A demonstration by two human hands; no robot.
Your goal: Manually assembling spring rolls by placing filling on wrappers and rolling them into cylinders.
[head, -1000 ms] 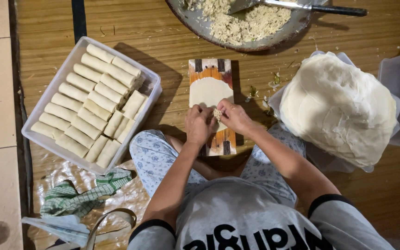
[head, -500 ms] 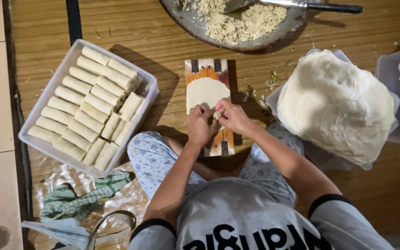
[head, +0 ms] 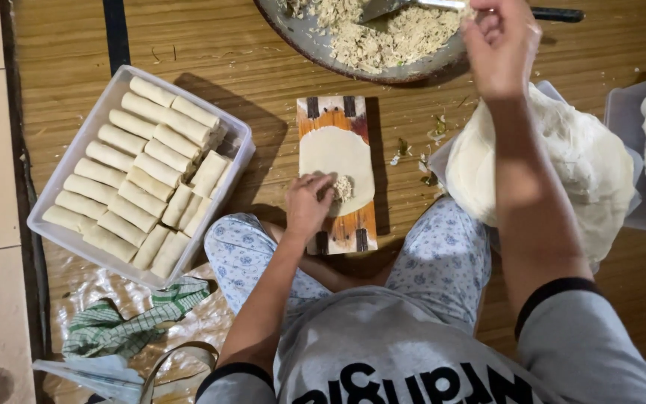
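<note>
Wood-grain floor (head: 188,45), faintly glossy. Painted wooden board (head: 336,224), smooth, worn at the ends. Thin matt dough wrapper (head: 334,153), floury, with crumbly filling (head: 344,187) beside the left hand (head: 306,206). Clear plastic tray (head: 76,146) of matt pastry rolls (head: 140,176). Dull metal pan (head: 315,45). Checked woven cloth (head: 125,325) on crinkled glossy plastic sheet (head: 76,288).

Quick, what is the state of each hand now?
Left hand: fingers bent, pressing filling on the wrapper.
Right hand: fingers pinched above the bowl; contents cannot be told.
</note>
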